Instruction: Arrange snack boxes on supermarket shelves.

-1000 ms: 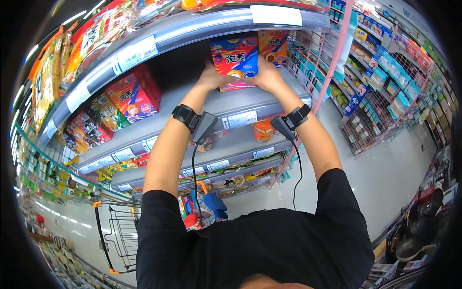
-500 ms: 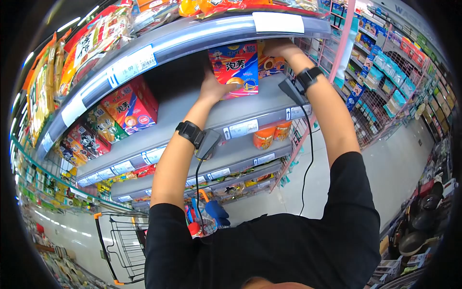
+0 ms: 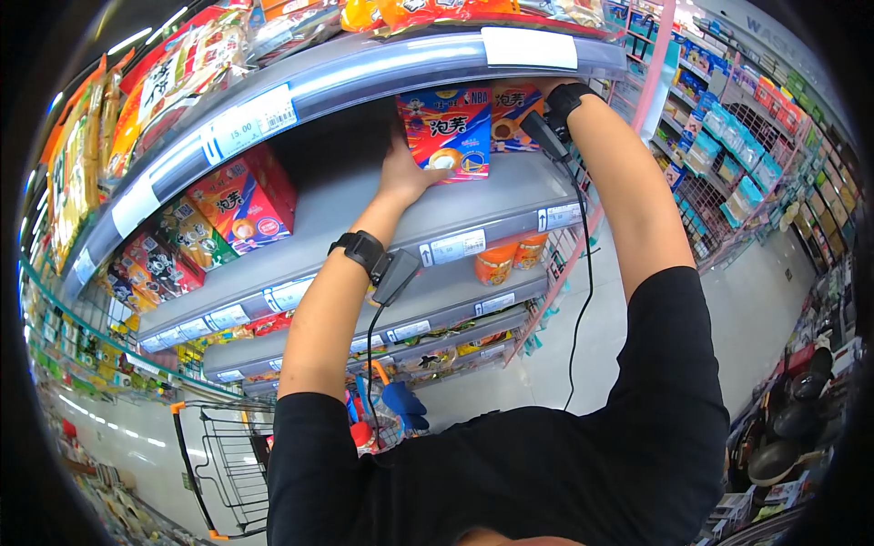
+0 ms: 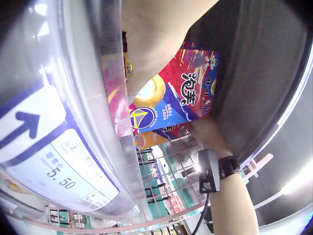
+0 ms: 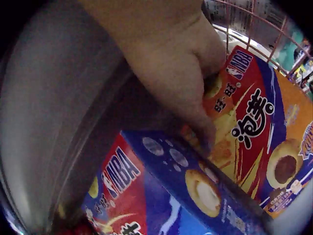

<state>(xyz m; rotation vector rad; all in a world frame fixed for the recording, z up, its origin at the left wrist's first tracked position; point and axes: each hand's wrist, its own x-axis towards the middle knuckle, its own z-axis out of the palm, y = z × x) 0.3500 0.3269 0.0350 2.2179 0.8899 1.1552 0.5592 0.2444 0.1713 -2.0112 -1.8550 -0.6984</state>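
A red and blue cream puff box [image 3: 455,136] stands upright at the shelf's front. My left hand [image 3: 406,173] grips it at its left edge, thumb across the lower front and fingers along the side. To its right stands an orange and blue cream puff box [image 3: 512,116], set a little farther back. In the right wrist view my right hand [image 5: 171,68] bends over the top of this orange box, with one digit down between the two boxes and others curled at its top edge. The shelf above hides most of that hand in the head view.
A shelf edge [image 3: 364,75] with bagged snacks overhangs both forearms. More boxes [image 3: 241,205] stand left on the same shelf, beyond a dark gap. A pink wire grid [image 4: 171,186] closes the right end. Orange-lidded jars [image 3: 496,264] stand below, and a cart [image 3: 223,455] is at lower left.
My right hand has let go of the red and blue box and moved right and deeper, to the orange box. My left hand has stayed on the red and blue box.
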